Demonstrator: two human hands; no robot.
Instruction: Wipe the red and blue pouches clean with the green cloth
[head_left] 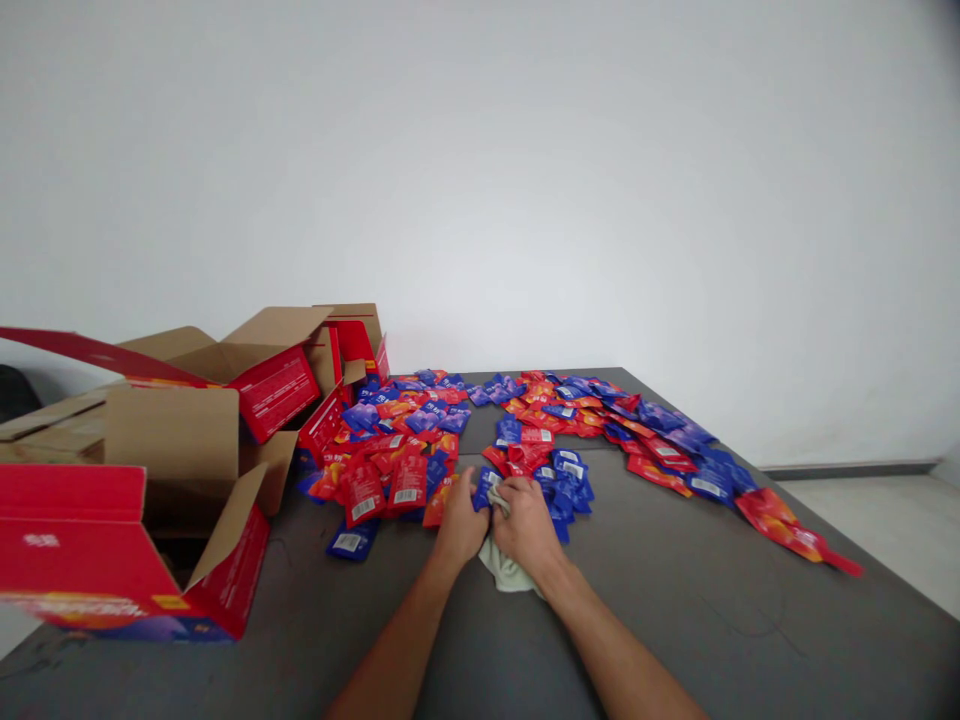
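Both my hands meet at the middle of the dark grey table (675, 610). My left hand (459, 525) and my right hand (525, 525) are closed together on a pale green cloth (508, 573), which hangs out below them onto the table. Their fingertips lie at the near edge of a spread of red packets (365, 490) and blue packets (570, 482). A blue packet shows just above my left thumb; whether it is held I cannot tell.
Several open red-and-brown cardboard boxes (172, 450) crowd the table's left side, the nearest one (90, 560) at the front left. A band of packets (675, 445) runs along the right edge to a red packet (795, 535). A white wall stands behind.
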